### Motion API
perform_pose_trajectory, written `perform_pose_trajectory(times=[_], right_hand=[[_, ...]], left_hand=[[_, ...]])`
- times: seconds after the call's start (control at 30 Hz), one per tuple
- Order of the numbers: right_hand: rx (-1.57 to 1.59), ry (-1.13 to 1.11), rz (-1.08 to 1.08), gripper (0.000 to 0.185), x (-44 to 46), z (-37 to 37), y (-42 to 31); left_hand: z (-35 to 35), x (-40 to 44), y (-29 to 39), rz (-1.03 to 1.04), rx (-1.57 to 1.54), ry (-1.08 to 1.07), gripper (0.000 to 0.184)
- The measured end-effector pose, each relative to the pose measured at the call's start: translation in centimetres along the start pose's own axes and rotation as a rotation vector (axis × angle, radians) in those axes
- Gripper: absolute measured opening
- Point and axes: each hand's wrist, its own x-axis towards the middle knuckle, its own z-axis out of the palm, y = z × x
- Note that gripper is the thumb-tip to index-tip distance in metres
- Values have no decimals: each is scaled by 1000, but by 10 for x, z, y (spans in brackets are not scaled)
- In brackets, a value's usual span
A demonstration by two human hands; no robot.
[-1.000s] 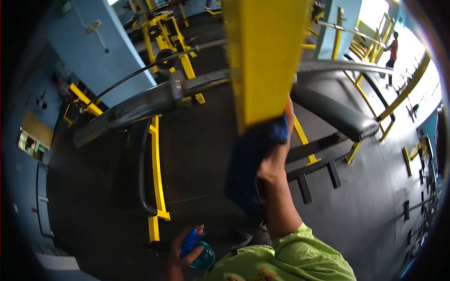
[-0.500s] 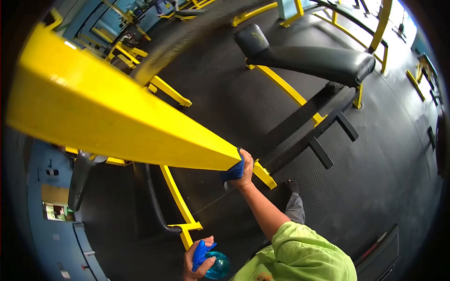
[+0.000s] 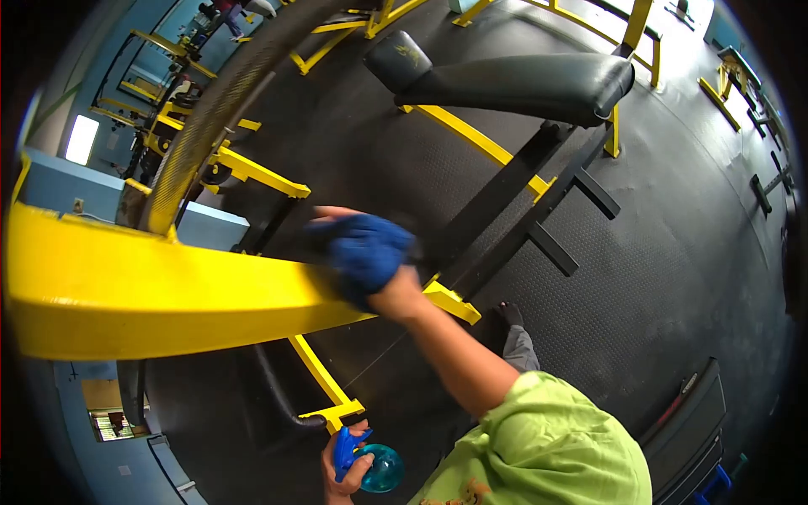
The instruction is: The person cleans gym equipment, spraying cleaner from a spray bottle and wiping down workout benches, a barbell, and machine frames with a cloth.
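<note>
A blue cloth is bunched in my right hand, pressed against the near end of a thick yellow beam. Motion blurs the cloth and covers most of my fingers. Low in the view, my left hand is wrapped round a spray bottle with a blue trigger head and a rounded, see-through teal body. The bottle is apart from the beam.
A black padded bench on a yellow frame stands ahead, with dark crossbars beside it. A curved dark bar rises from the beam. A yellow floor frame lies near my left hand. Black rubber flooring runs beneath.
My right hand has moved left and up with the cloth, from the beam's end onto its upper side. The view has shifted, so the beam lies flatter. My left hand still holds the spray bottle.
</note>
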Motion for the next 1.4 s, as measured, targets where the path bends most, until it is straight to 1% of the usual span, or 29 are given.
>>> perform_pose_trajectory(times=[0.07, 0.1, 0.13, 0.2, 0.27, 0.33, 0.4, 0.47, 0.53, 0.6, 0.63, 0.7, 0.73, 0.8, 0.83, 0.87, 0.93, 0.97, 1.0, 1.07, 1.13, 1.17, 1.2, 1.27, 1.33, 1.37, 1.4], right_hand=[[-32, -285, 70, 33, 29, 35, -7], [-54, -427, 100, 36, 44, 53, -11], [53, -554, 183, 41, 59, 43, -31], [65, -598, 176, 43, 59, 36, -7], [-102, -599, 331, 44, 37, 21, 36], [-52, -372, 424, 42, 2, 2, 67], [-111, -422, 406, 38, -28, -27, 127], [-92, -341, 451, 33, -61, -51, 149], [-283, -115, 166, 31, -110, -77, 181], [-689, -329, -150, 32, -127, -113, 184], [-691, -336, -153, 32, -130, -127, 175], [-594, -524, 481, 31, -131, -148, 155], [-539, -91, 1015, 22, -129, -148, 146], [100, 303, 901, 29, -119, -178, 121], [314, 554, 888, 34, -96, -180, 83], [390, 635, 770, 38, -93, -192, 88], [455, 487, 757, 40, -55, -195, 52], [76, 245, 601, 47, -52, -193, 74], [-296, 5, 426, 62, -48, -185, 96], [-744, -236, 417, 64, -41, -153, 94], [-1146, -604, 423, 78, -55, -138, 129], [-1197, -620, 219, 76, -66, -144, 143], [-1193, -605, 225, 76, -67, -157, 152], [-1116, -371, 98, 68, -65, -193, 163], [-1246, -111, 67, 60, -38, -241, 139], [-1342, -47, 83, 64, -26, -271, 137], [-1459, 40, 99, 65, -12, -299, 137]], left_hand=[[7, 5, 6, -16, -9, -41, 48], [13, 7, 8, -35, -16, -32, 48], [16, 7, 11, -52, -25, -20, 49], [21, 7, 12, -82, -30, -19, 48], [27, 10, 14, -105, -59, -26, 47], [34, 16, 10, -74, -54, -54, 46], [44, 22, 10, -43, -44, -87, 45], [58, 30, 16, -67, -83, -142, 45], [69, 39, 19, -59, -102, -167, 45], [79, 51, 28, -23, -160, -198, 46], [84, 55, 35, -7, -152, -208, 47], [89, 62, 42, 12, -147, -212, 46], [91, 65, 45, 30, -137, -214, 46], [93, 71, 51, 63, -130, -213, 46], [94, 72, 53, 62, -124, -210, 46], [96, 72, 55, 56, -116, -206, 45], [101, 73, 55, 79, -107, -215, 43], [105, 73, 58, 53, -105, -219, 43], [109, 75, 61, 30, -102, -226, 42], [121, 81, 65, 43, -75, -259, 41], [136, 92, 70, 102, -27, -323, 41], [143, 96, 75, 69, -60, -352, 39], [148, 100, 74, 68, -80, -349, 39], [157, 112, 73, 85, -137, -332, 41], [160, 124, 70, 157, -60, -295, 43], [159, 131, 64, 215, 20, -277, 43], [160, 135, 65, 207, 12, -267, 43]])
